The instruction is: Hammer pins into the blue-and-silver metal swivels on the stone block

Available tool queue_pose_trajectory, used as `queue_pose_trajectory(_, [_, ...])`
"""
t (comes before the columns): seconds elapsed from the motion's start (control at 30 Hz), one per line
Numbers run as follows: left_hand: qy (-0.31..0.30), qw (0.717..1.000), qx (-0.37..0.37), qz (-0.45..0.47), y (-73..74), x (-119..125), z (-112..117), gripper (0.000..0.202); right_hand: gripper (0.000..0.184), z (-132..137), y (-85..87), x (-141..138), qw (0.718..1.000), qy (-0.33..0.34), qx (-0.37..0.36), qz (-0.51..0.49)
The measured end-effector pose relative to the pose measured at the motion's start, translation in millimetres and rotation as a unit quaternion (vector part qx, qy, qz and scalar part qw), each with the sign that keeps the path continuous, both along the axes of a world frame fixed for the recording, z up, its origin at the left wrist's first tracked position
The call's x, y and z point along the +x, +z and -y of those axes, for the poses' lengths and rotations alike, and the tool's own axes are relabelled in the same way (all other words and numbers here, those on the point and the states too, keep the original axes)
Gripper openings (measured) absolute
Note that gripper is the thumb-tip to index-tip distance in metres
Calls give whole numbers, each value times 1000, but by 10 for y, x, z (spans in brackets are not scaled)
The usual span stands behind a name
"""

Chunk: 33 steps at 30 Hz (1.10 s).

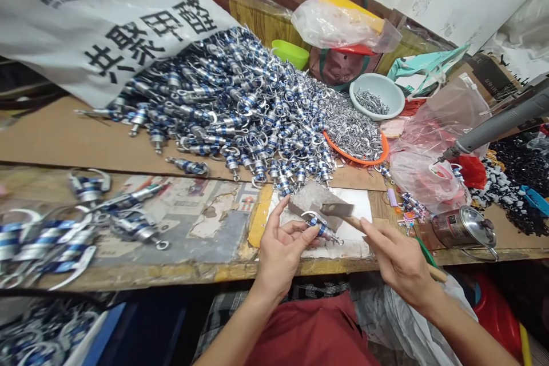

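My left hand (278, 251) pinches a small blue-and-silver metal keychain piece (325, 230) with a curved hook and a ring at its end. My right hand (403, 260) is wrapped round the wooden handle of a hammer (338, 209). The hammer's head is over a grey metal block (306, 197), close above the piece in my left hand; whether they touch I cannot tell. The block lies on a white sheet (362, 200) at the bench's front edge. Behind it spreads a big pile of similar blue-and-silver pieces (240, 97).
Several similar pieces (77, 229) lie at the bench's left. An orange-rimmed basin (386, 151) and a pale bowl (397, 108) hold small metal parts. At the right are a lidded metal mug (454, 231), plastic bags (424, 177) and a grey powered-looking tool (497, 120).
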<state>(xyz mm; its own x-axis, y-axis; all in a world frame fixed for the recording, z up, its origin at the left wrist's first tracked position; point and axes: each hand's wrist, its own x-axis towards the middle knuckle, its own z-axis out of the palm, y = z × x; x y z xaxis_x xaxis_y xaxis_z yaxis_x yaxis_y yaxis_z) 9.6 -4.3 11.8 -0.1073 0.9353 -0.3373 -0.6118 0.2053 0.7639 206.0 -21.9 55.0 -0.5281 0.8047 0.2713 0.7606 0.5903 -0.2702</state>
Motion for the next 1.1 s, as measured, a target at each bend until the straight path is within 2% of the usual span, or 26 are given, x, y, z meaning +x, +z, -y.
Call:
queue_pose_trajectory(0.1, [-3, 1000, 7, -1, -15, 10, 6, 94, 55, 28, -56, 7, 999, -16, -30, -12])
queue_pose_trajectory(0.2, [-3, 999, 24, -36, -77, 2, 20, 84, 45, -35, -160, 117, 993, -74, -68, -67])
queue_pose_trajectory(0.3, [-2, 986, 56, -160, -164, -53, 26, 53, 42, -200, -303, 336, 979, -145, -87, -112])
queue_pose_trajectory(0.37, [-9, 970, 69, -234, -207, -115, 15, 30, 40, -330, -370, 461, 974, -168, -120, -90])
queue_pose_trajectory(0.43, [-16, 963, 70, -259, -226, -186, -11, 17, 36, -465, -387, 494, 973, -183, -138, -31])
queue_pose_trajectory(0.5, [-14, 964, 76, -256, -229, -248, -44, 12, 32, -623, -361, 407, 975, -195, -100, 45])
queue_pose_trajectory(0.6, [-9, 962, 112, -250, -229, -306, -82, 10, 27, -957, -313, 106, 978, -174, -21, 109])
queue_pose_trajectory(0.73, [-1, 953, 170, -250, -229, -332, -75, 7, 26, -1480, -317, -312, 982, -129, -25, 133])
queue_pose_trajectory(0.83, [-3, 956, 172, -236, -218, -340, -45, 4, 21, -1724, -322, -458, 983, -114, -37, 141])
queue_pose_trajectory(0.9, [10, 960, 172, -221, -213, -343, -30, 4, 21, -1760, -294, -469, 984, -111, -38, 131])
queue_pose_trajectory(0.97, [29, 961, 180, -209, -216, -345, -23, 7, 22, -1678, -241, -450, 987, -113, -32, 107])
queue_pose_trajectory(1.03, [39, 958, 190, -214, -222, -347, -21, 11, 23, -1468, -172, -452, 990, -117, -25, 76])
queue_pose_trajectory(1.1, [33, 952, 193, -234, -224, -346, -16, 15, 22, -1152, -109, -512, 994, -104, -39, -17])
